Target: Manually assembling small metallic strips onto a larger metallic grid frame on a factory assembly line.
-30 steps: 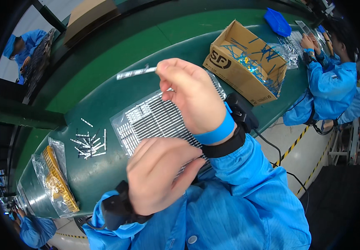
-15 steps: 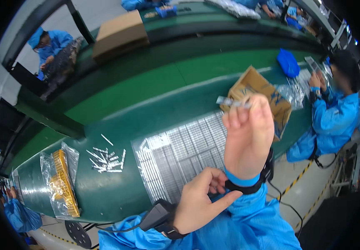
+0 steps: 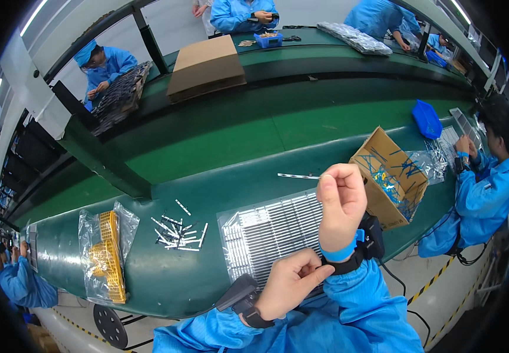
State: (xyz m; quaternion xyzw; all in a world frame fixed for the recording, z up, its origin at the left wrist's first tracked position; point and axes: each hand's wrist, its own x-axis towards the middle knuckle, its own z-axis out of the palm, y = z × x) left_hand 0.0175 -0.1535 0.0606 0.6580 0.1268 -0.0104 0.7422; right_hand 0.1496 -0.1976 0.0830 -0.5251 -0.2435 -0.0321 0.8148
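My right hand (image 3: 343, 203) is raised over the bench, thumb and fingers pinched on one end of a thin silvery-white strip (image 3: 297, 176) that points left. A blue band (image 3: 341, 253) and a black wrist strap (image 3: 347, 265) circle that wrist. Against the strap's edge, the curled fingers and thumb of my left hand (image 3: 293, 279) come together in a pinch. Beneath both hands lies a clear-edged sheet (image 3: 269, 232) with rows of silvery strips, partly covered by my hands. To its left is a loose pile of black-and-white strips (image 3: 178, 234).
An open cardboard box (image 3: 393, 176) holding blue and yellow scraps stands right of my hand. Yellow plastic trays (image 3: 108, 259) in a clear bag lie at left. A green post (image 3: 104, 159) rises at the bench's far edge. A co-worker (image 3: 484, 188) sits at the right, near a blue bin (image 3: 427, 119).
The view has shifted, so the bench appears lower and further right. My right hand has lowered and turned, still pinching the strip. My left thumb and fingers have closed together at the strap.
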